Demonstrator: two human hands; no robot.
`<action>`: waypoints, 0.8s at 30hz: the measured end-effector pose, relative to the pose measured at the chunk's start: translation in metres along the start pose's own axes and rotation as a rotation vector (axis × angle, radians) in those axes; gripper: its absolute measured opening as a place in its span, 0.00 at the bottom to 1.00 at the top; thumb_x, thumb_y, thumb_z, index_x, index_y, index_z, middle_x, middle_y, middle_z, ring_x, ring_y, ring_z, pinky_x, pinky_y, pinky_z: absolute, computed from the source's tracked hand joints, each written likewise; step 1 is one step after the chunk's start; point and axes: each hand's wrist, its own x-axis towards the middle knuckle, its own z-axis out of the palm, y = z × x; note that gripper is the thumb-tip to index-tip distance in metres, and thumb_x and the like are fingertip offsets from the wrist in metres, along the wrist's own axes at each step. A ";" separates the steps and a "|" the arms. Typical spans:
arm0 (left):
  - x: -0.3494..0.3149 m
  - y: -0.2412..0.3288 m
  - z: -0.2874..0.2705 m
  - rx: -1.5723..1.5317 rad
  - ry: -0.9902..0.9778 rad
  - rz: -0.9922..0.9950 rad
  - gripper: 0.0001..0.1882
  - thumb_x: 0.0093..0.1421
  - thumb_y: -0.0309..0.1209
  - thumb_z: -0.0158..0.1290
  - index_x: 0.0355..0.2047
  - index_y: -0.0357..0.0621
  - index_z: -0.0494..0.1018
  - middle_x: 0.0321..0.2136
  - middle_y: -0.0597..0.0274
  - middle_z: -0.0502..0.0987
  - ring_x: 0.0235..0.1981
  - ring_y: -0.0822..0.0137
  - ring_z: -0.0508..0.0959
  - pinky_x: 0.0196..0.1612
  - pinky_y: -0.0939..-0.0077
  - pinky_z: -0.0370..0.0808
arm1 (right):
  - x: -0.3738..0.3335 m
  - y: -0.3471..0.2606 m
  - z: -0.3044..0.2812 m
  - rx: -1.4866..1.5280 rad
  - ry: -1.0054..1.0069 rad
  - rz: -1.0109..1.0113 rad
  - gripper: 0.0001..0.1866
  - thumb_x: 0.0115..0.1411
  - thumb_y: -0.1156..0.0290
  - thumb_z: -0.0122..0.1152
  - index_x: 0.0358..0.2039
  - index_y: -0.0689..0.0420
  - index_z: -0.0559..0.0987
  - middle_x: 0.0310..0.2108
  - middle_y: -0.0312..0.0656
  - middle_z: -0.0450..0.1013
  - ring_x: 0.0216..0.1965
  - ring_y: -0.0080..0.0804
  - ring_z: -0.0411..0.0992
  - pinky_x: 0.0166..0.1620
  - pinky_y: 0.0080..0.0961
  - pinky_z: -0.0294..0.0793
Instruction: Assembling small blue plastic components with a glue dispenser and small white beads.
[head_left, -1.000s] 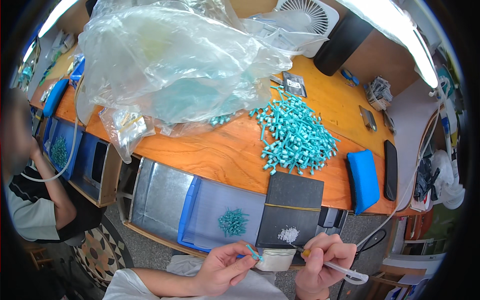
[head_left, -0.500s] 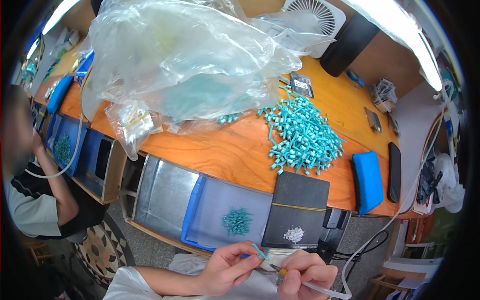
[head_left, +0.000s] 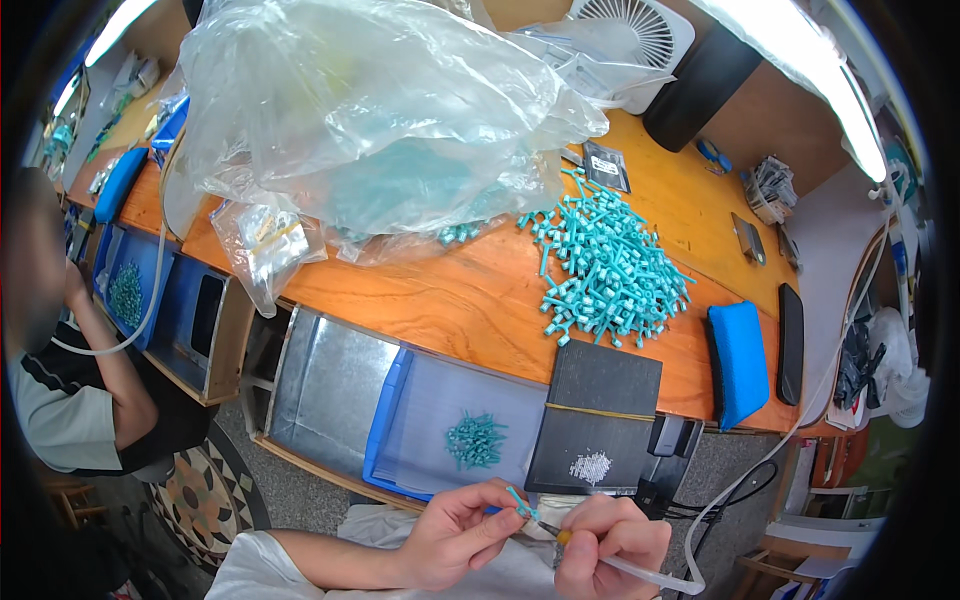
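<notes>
My left hand (head_left: 462, 538) pinches a small teal plastic piece (head_left: 519, 502) between thumb and fingertips, above my lap. Close by on its right, my right hand (head_left: 612, 545) is closed round a thin pen-like tool with a yellow collar (head_left: 564, 537) and a pale flexible hose. The tool's fine tip points at the teal piece; whether they touch cannot be made out. Past my hands, a pile of tiny white parts (head_left: 590, 467) lies on a black board (head_left: 598, 395) with a rubber band round it. To its left, teal pieces (head_left: 476, 441) lie in a blue tray (head_left: 410, 425).
A big heap of teal pieces (head_left: 612, 262) covers the table's middle, beside a large clear plastic bag (head_left: 380, 110). A blue pouch (head_left: 738, 362) lies at right. The hose (head_left: 775, 445) runs up the right side. Another person (head_left: 80, 400) sits at left.
My right hand and the tool's tip have shifted very slightly up and left. My left hand still holds the teal piece in nearly the same place.
</notes>
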 end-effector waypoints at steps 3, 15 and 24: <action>0.001 0.001 0.000 0.007 -0.001 0.004 0.05 0.59 0.24 0.44 0.35 0.38 0.69 0.33 0.64 0.68 0.13 0.83 0.60 0.14 0.89 0.56 | -0.001 -0.001 0.004 0.024 0.053 0.019 0.13 0.50 0.86 0.48 0.18 0.59 0.56 0.19 0.46 0.64 0.18 0.28 0.65 0.22 0.22 0.64; -0.001 -0.004 -0.005 -0.034 0.032 -0.019 0.05 0.59 0.22 0.44 0.34 0.37 0.69 0.32 0.63 0.68 0.13 0.81 0.60 0.15 0.88 0.55 | -0.003 0.009 -0.012 -0.085 0.276 -0.073 0.11 0.52 0.81 0.49 0.22 0.57 0.57 0.17 0.44 0.63 0.18 0.27 0.62 0.24 0.23 0.65; 0.002 -0.002 -0.001 -0.068 0.026 0.005 0.05 0.59 0.22 0.44 0.34 0.37 0.69 0.33 0.62 0.68 0.14 0.81 0.61 0.15 0.88 0.55 | -0.008 0.017 -0.015 -0.178 0.415 0.046 0.12 0.53 0.74 0.49 0.24 0.55 0.54 0.15 0.38 0.57 0.14 0.22 0.57 0.20 0.16 0.57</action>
